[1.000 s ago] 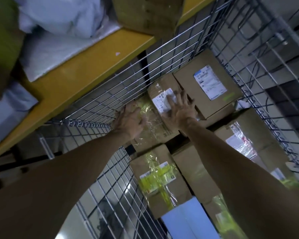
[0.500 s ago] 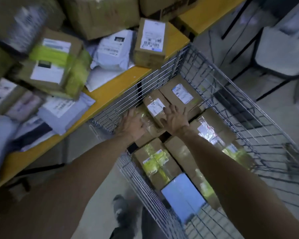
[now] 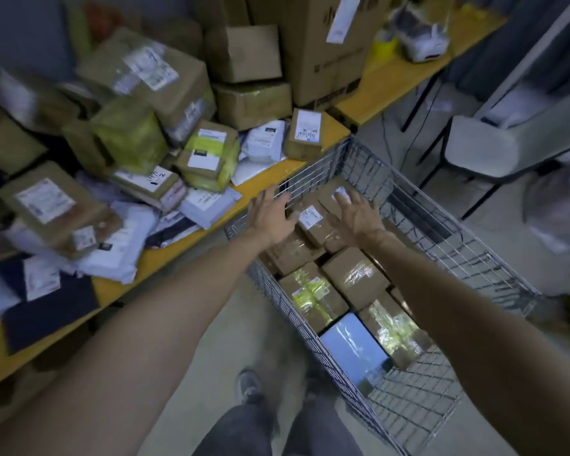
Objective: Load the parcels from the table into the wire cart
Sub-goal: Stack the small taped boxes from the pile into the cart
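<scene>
Both empty and spread, left hand (image 3: 272, 218) and right hand (image 3: 356, 216) hover over the cart (image 3: 448, 232); the stiff tabletop (image 3: 270, 171) box (image 3: 305, 133) at twelve o'clock looks light, so grip its sides.

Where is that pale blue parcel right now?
In the head view, the blue parcel lies inside the wire cart, right of centre. It is the load's nearest piece to the person, next to the yellow-taped box.
</scene>
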